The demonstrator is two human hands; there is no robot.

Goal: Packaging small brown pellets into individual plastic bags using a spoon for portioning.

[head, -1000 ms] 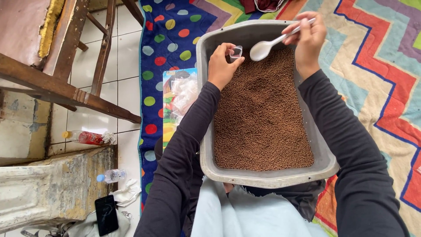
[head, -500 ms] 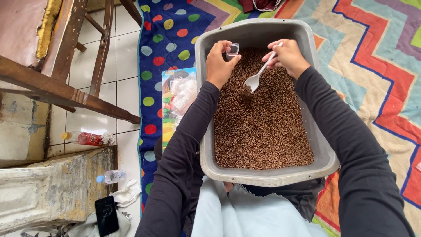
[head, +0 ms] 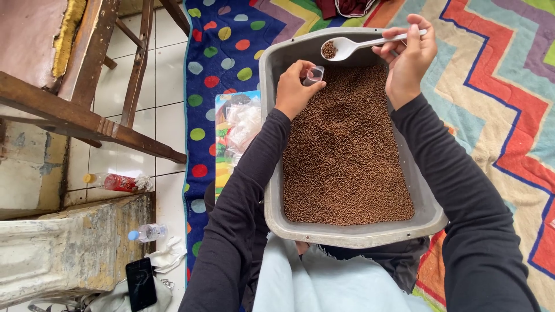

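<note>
You are pinching a loaded spoon [head: 347,47] in your right hand [head: 409,56] and a small clear cup [head: 314,75] in your left hand [head: 295,92]; tilting could be spilling pellets [head: 347,150] past the cup.

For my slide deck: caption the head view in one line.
Right hand lifts a white spoon of brown pellets toward a small clear cup in the left hand, over a grey tray.

Glossy white plastic spoon [head: 352,46], matt grey plastic tub [head: 352,234], clear plastic cup [head: 315,74], worn wooden chair [head: 87,115]
</note>
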